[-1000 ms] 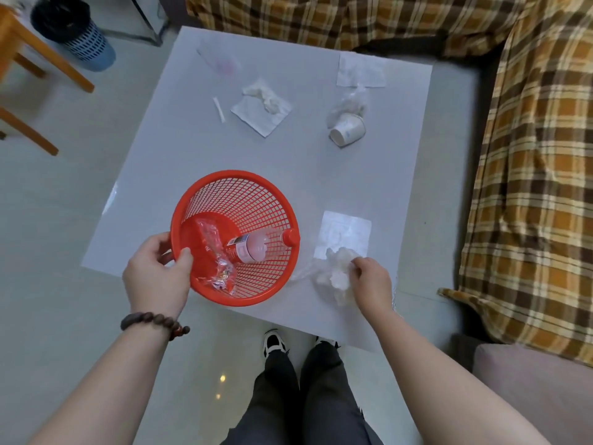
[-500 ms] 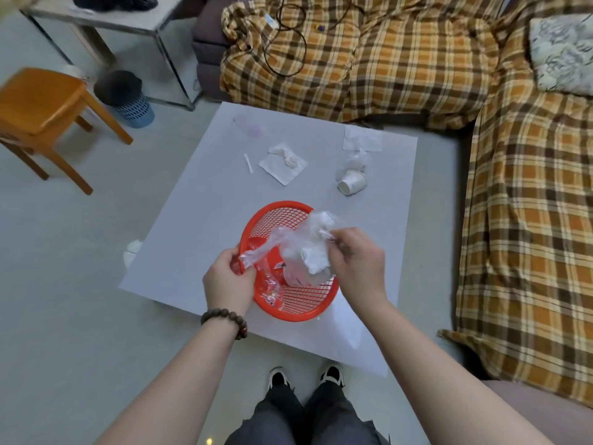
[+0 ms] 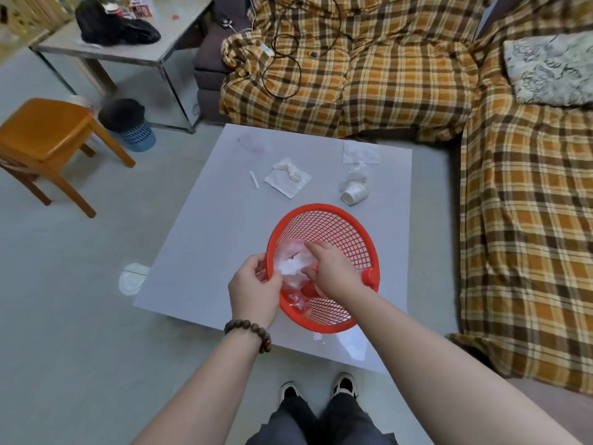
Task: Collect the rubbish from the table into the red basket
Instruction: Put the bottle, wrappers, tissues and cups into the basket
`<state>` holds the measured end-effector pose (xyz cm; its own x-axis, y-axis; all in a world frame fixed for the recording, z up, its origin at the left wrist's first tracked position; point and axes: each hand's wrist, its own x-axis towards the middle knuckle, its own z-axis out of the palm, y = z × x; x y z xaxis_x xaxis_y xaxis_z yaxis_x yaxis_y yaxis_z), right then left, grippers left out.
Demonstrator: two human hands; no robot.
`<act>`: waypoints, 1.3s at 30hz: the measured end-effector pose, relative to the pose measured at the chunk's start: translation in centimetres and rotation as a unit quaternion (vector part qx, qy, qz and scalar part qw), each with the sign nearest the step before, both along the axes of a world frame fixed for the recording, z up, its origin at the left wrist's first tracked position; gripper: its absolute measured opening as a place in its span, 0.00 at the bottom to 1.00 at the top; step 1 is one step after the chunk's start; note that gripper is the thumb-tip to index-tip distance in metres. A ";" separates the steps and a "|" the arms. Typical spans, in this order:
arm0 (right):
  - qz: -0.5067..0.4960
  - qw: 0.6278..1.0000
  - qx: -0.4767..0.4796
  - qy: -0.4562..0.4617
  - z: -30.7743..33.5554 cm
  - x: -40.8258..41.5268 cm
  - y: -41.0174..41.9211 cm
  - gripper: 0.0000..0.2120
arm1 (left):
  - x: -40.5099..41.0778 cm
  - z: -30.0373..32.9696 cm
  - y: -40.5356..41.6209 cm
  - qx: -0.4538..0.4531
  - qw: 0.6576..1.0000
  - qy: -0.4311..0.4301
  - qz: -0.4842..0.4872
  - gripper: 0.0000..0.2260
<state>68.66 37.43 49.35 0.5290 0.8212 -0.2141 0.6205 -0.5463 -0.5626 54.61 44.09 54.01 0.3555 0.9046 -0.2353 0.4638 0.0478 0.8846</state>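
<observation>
The red mesh basket (image 3: 340, 232) rests tilted on the near part of the grey table (image 3: 208, 239). My left hand (image 3: 253, 290) grips its near-left rim. My right hand (image 3: 330, 271) reaches inside the basket, its fingers on a crumpled white tissue in clear plastic (image 3: 290, 261). Under it lie a bottle with a red label and a clear wrapper, mostly hidden. Farther back on the table lie a tipped paper cup (image 3: 354, 193) with clear plastic behind it, a napkin holding a crumpled tissue (image 3: 287, 178), a small white stick (image 3: 254, 179), a flat napkin (image 3: 361, 152) and a faint clear wrapper (image 3: 255, 144).
A plaid-covered sofa (image 3: 369, 69) wraps around the table's far and right sides. An orange wooden stool (image 3: 45, 136) and a small blue bin (image 3: 130, 126) stand at the left. A white lid-like object (image 3: 133, 277) lies on the floor by the table's left edge.
My right hand picked the tissue bundle up from the table's near edge, carried it over the basket and lowered it inside. The view tilted up and back.
</observation>
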 end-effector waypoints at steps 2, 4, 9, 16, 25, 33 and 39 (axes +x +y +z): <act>-0.032 0.999 0.035 -0.002 1.0 0.4 -1.2 0.28 | 0.4 -0.1 0.3 -0.010 1.000 -0.001 -0.003 0.07; -0.069 0.995 0.066 -0.006 2.0 1.4 -3.1 0.28 | 1.0 0.0 0.5 -0.009 1.000 0.005 -0.007 0.07; -0.156 0.985 0.072 -0.021 3.5 4.5 -10.2 0.29 | 3.6 0.1 0.1 -0.007 1.000 0.017 -0.003 0.09; -0.258 0.966 0.030 0.010 2.3 9.4 -21.0 0.29 | 9.5 -0.5 -5.0 -0.042 0.998 0.014 -0.047 0.10; -0.269 0.951 0.098 0.115 0.9 21.5 -32.7 0.26 | 23.1 -0.9 -17.4 -0.108 0.990 -0.041 -0.086 0.09; -0.225 0.956 0.128 0.136 1.2 31.8 -35.8 0.24 | 30.3 0.3 -21.9 -0.087 0.994 -0.050 -0.038 0.08; -0.152 0.970 0.125 0.144 1.1 35.9 -30.3 0.24 | 31.6 0.7 -19.4 -0.059 0.996 -0.038 0.050 0.07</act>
<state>104.56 7.14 50.46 0.7019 0.6826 -0.2035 0.2494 -0.5032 -0.8274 86.25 24.73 54.67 0.2855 0.9044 -0.3170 0.3830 0.1956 0.9028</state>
